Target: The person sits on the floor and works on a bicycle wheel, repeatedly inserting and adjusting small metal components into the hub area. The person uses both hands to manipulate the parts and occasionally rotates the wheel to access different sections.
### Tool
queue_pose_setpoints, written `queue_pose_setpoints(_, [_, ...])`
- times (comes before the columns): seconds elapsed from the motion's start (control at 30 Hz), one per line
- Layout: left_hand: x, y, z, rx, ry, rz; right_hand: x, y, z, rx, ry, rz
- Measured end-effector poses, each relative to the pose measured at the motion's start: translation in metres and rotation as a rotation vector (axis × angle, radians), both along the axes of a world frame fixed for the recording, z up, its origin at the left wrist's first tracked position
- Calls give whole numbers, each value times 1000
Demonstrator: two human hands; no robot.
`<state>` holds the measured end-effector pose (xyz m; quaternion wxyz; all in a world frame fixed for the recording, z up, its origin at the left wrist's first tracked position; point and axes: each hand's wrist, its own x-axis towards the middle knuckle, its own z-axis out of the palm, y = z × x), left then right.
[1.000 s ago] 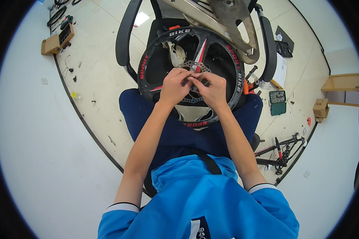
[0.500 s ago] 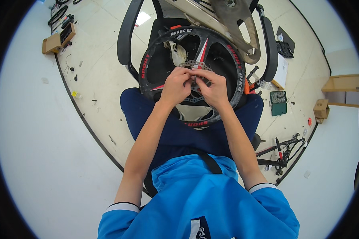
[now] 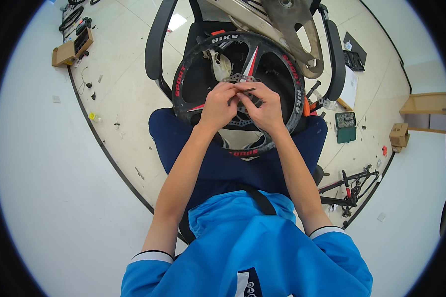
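I'm looking straight down at the black bicycle wheel point(image 3: 238, 94), which lies flat across my lap, its far side toward the black chair point(image 3: 156, 44) in front of me. Both hands are over the wheel's hub. My left hand point(image 3: 218, 106) is curled closed just left of the hub, fingertips pinched on one end of a thin dark tool point(image 3: 245, 91); it looks like a hex key, though it's too small here to be sure. My right hand point(image 3: 267, 109) is closed too, just right of the hub, thumb and forefinger pinching the same tool from the other side. Under my fingers sits the silver brake disc point(image 3: 239, 79), fixed around the hub.

Handling, as I judge it: the wheel is stiff and fairly light, with broad blade spokes, so I'd hold it by the rim or a spoke. The disc is thin metal with a scalloped edge, so I'd keep my fingers off its rim and braking face. The tool is small and smooth, easy to drop, so a firm pinch near its bend makes sense.

A crumpled pale rag point(image 3: 222, 62) shows through the wheel, on the far side of the hub. A green case point(image 3: 345, 126) lies on the floor to the right of the wheel.
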<state>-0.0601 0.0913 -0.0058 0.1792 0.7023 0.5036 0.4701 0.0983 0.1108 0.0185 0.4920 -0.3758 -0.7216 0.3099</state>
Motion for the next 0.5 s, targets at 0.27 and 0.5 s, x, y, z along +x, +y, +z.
queue_pose_setpoints(0.27, [-17, -21, -15, -85, -170, 438, 3, -2, 7, -205, -10, 8])
queue_pose_setpoints(0.5, [-10, -49, -48, -432, -439, 536, 5, -3, 10, -254, -21, 8])
